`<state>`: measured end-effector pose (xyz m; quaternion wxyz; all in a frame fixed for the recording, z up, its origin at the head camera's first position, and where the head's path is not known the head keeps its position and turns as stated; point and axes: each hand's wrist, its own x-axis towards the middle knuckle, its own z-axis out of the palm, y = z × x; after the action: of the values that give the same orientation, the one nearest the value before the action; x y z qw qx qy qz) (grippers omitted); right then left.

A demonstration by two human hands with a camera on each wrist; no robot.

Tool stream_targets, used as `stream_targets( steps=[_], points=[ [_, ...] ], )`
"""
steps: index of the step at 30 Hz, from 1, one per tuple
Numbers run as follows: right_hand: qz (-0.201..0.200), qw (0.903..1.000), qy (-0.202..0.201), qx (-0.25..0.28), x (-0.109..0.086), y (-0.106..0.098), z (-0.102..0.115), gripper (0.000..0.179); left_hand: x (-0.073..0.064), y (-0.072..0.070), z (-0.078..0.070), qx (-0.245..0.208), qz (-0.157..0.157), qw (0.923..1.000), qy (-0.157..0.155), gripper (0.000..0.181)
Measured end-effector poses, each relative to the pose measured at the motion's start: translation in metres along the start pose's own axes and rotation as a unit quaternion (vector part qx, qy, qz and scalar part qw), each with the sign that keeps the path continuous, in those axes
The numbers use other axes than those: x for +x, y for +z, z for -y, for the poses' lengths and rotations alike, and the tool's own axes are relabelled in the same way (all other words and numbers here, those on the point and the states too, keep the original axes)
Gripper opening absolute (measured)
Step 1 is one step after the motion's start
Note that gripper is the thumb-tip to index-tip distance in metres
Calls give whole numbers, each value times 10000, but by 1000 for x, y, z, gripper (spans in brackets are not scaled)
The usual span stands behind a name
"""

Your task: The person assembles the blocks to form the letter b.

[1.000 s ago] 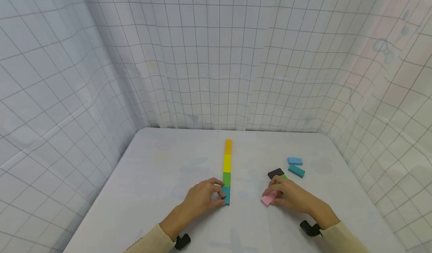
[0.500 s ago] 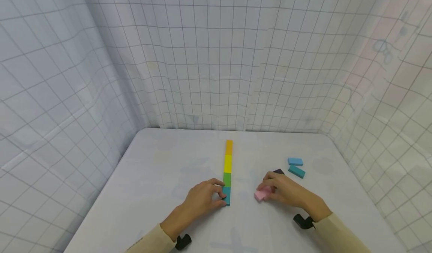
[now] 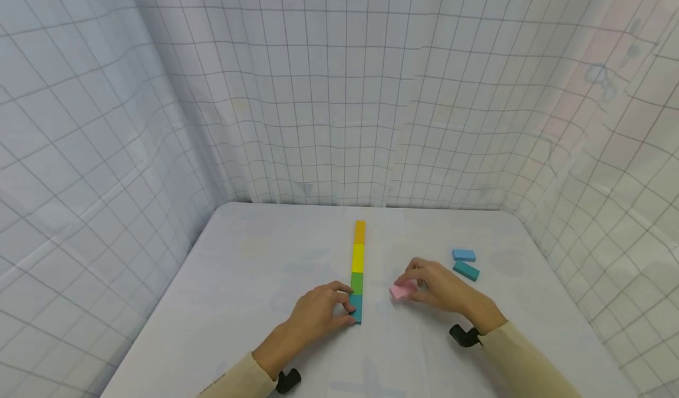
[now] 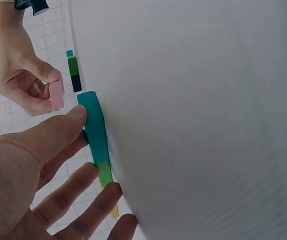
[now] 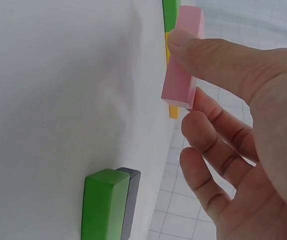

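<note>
With thumb and fingers, my right hand (image 3: 440, 287) grips a pink block (image 3: 401, 292), tilted and held off the table in the right wrist view. To its left, a straight row of blocks runs away from me: teal (image 3: 358, 308) nearest, then green (image 3: 357, 283), yellow (image 3: 358, 258) and orange (image 3: 360, 232). My left hand (image 3: 320, 311) rests beside this row, its thumb and fingertips touching the left side of the teal block, not wrapped round it. A loose green block (image 5: 103, 202) and a black block (image 5: 133, 200) lie under the right hand, hidden in the head view.
A light blue block (image 3: 464, 255) and a second teal block (image 3: 466, 270) lie at the right of the white table (image 3: 254, 256). Grid-patterned cloth walls (image 3: 339, 91) stand at the back and both sides.
The right hand has moved left and away from me with the pink block, lifting it towards the row and covering the black and green blocks. The left hand has stayed put.
</note>
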<state>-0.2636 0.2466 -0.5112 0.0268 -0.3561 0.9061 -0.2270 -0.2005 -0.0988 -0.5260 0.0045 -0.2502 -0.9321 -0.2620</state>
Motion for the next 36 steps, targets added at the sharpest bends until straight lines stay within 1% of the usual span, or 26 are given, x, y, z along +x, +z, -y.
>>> stream_targets(
  steps=[12, 26, 31, 36],
  points=[
    [-122, 9990, 435, -21, 18, 3, -1, 29, 1, 0, 1, -42, -27, 10000, 23, 16],
    [-249, 9984, 503, 62, 38, 7, 2, 30, 2, -1, 1, -60, 34, 10000, 16, 17],
    [-282, 9982, 535, 0, 43, 11, 1, 30, 3, -2, 0, -74, 66, 10000, -7, 22],
    [-218, 9977, 634, -20, 47, 14, 0, 29, 3, -2, -1, -26, 85, 10000, -16, 30]
  ],
)
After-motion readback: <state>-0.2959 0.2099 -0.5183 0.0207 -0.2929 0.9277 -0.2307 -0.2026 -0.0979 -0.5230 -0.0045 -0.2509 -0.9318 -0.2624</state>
